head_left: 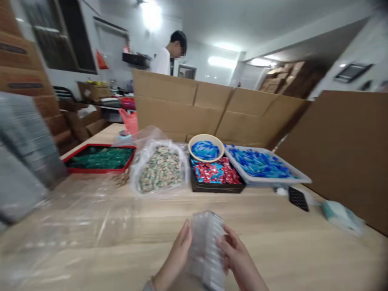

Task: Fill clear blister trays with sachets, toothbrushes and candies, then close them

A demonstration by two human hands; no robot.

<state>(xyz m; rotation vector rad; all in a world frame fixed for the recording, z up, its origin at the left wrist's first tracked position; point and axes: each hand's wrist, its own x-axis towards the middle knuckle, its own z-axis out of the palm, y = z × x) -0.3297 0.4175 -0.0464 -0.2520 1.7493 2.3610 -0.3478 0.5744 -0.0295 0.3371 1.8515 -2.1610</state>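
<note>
The left hand [173, 255] and right hand [240, 254] grip a clear plastic blister tray [206, 246] from both sides at six o'clock above the wooden tabletop [254, 214]; print on the red-and-blue sachets [214, 170] at twelve o'clock is too blurred to read.

Left hand [176, 251] and right hand [238, 254] — close together, fingers curled inward

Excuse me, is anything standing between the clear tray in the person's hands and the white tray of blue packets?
Nothing visible: only wooden tabletop separates the clear plastic tray from the white tray.
</note>
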